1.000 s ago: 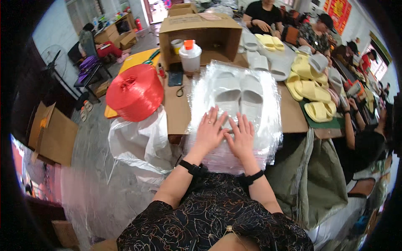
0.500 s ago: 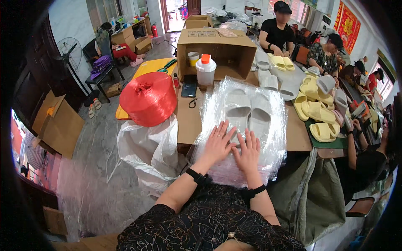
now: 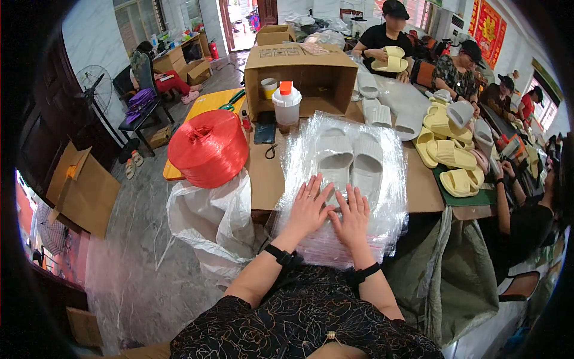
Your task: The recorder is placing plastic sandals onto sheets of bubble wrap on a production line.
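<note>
A pair of light grey slide slippers (image 3: pixel 366 160) lies side by side inside a clear plastic bag (image 3: pixel 302 157), on top of a stack of such bags at the table's front edge. My left hand (image 3: pixel 311 204) rests flat on the bag by the heel of the left slipper, fingers spread. Beside it, my right hand (image 3: pixel 351 216) lies flat too, fingers stretched toward the heels. The two thumbs nearly meet. Neither hand grips anything.
On the left stand a big red twine roll (image 3: pixel 208 149) and a white sack (image 3: pixel 212 218). Behind the bags are a phone (image 3: pixel 265 133), a white bottle (image 3: pixel 286 106) and an open cardboard box (image 3: pixel 302 57). Yellow slippers (image 3: pixel 449 154) pile up right; a co-worker (image 3: pixel 385 39) sits beyond.
My hands stay flat on the bag. The co-worker at the far side has lifted a pair of yellow slippers off the table. The view has shifted slightly.
</note>
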`<state>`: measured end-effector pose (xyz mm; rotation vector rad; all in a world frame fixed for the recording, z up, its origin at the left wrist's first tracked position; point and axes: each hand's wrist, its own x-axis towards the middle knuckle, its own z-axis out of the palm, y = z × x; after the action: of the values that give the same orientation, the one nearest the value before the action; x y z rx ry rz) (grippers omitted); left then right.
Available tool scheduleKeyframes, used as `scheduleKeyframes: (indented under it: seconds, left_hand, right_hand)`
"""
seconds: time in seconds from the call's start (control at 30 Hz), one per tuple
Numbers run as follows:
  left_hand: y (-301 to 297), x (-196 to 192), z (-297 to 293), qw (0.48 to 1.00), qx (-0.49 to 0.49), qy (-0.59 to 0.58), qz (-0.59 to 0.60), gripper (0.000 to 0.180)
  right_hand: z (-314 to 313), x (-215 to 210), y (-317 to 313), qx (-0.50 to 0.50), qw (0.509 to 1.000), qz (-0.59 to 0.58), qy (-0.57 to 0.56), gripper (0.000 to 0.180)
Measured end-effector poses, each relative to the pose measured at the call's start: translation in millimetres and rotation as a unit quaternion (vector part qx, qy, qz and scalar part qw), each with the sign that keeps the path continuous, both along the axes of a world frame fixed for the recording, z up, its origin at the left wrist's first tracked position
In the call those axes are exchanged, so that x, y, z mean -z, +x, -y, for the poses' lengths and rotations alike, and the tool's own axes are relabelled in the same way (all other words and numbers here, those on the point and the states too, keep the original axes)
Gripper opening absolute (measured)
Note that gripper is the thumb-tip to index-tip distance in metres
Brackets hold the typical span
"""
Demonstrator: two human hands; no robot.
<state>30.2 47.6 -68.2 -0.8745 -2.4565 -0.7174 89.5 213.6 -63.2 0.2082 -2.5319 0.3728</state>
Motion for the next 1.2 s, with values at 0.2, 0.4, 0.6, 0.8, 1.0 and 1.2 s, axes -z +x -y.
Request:
scheduleKeyframes:
  seconds: [0.2,0.4,0.6,0.8,1.0,1.2]
  left_hand:
    - [0.4,0.1,-0.6,1.0,-0.004,0.001,-0.003,0.061]
    - [0.3,0.0,0.9,1.0,-0.001,-0.003,-0.001,0.064]
    - [-0.5,-1.1,0.4,1.0,0.0,-0.006,-0.004,0.064]
    - [2.4,-1.6,0.4,1.0,-0.006,-0.008,0.015,0.061]
    - [3.1,-3.6,-0.1,1.0,-0.011,-0.012,0.007,0.062]
    - [4.2,-4.3,-0.3,1.0,-0.015,-0.023,0.005,0.063]
  right_hand:
    - [0.3,-0.8,0.1,-0.001,1.0,0.01,-0.004,0.059]
    - [0.0,0.8,-0.6,-0.002,1.0,0.011,-0.003,0.06]
    - [-0.2,-0.7,-1.2,-0.003,1.0,0.006,-0.003,0.06]
    - [-0.7,1.7,-0.6,0.002,1.0,0.02,0.0,0.06]
    - [0.0,-1.6,0.1,-0.006,1.0,0.001,-0.012,0.06]
    - [0.6,-2.8,0.9,-0.002,1.0,0.006,-0.014,0.059]
